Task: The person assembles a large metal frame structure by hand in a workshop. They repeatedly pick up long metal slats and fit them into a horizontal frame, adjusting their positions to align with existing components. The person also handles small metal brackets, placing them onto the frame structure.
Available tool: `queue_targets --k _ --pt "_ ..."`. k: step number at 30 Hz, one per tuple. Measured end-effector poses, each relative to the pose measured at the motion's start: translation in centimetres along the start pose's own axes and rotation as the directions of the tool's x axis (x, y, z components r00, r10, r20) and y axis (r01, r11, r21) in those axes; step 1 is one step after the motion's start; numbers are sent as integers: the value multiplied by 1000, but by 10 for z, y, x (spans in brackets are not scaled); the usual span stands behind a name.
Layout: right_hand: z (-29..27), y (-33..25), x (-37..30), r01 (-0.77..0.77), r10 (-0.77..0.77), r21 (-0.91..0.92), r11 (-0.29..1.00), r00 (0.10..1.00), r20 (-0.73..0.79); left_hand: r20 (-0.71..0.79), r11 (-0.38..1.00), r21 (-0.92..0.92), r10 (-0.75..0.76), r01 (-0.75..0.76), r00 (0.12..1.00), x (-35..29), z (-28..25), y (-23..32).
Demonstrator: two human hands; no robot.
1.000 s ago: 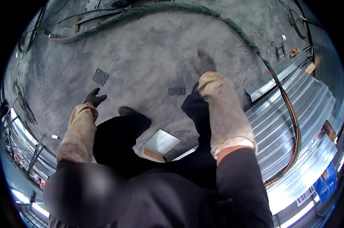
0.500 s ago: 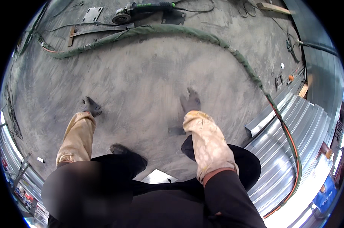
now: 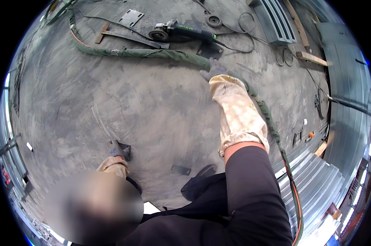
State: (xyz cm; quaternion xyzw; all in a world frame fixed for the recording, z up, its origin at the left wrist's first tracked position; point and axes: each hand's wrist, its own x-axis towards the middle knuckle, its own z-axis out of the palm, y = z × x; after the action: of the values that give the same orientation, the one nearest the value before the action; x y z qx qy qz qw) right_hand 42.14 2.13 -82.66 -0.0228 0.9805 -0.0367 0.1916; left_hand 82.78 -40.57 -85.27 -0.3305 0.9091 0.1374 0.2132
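My right hand [image 3: 215, 69], in a grey glove, is stretched far out over a green fabric-wrapped hose [image 3: 169, 54]. Its fingers are spread, and it hides a short stretch of the hose; whether it touches the hose I cannot tell. Just beyond lies an angle grinder [image 3: 181, 31] with a black and green body, on its side near a dark metal plate [image 3: 210, 50]. My left hand [image 3: 119, 149], also gloved, is low at the left beside a dark shape, perhaps my shoe. Its partly visible fingers look loosely apart, with nothing plainly held.
A small dark plate [image 3: 181, 169] lies on the dusty floor near my right shoe [image 3: 197, 178]. Farther off are a holed steel plate [image 3: 131, 18], a T-shaped hammer-like tool [image 3: 128, 37], a disc [image 3: 213, 21] and cables. Corrugated metal sheets [image 3: 312, 180] and timber [image 3: 311, 58] line the right.
My right hand has reached forward to the hose near the grinder. The left has come back toward my body. My view has shifted, showing more floor beyond the grinder.
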Motion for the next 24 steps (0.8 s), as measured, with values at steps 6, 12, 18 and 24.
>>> queue_targets --k 6,12,18,24 --pt "5 -14 -14 66 -126 185 981 934 334 58 996 -21 -90 91 994 -60 3 -3" --pt "8 0 20 120 -119 -94 988 993 22 72 975 -14 -221 222 973 -53 37 -8" --pt "13 48 -25 164 -148 -97 982 977 151 169 952 54 -307 302 937 -60 27 30" --pt "0 117 -46 -61 1 226 972 966 259 84 960 43 -279 276 957 -74 36 23"
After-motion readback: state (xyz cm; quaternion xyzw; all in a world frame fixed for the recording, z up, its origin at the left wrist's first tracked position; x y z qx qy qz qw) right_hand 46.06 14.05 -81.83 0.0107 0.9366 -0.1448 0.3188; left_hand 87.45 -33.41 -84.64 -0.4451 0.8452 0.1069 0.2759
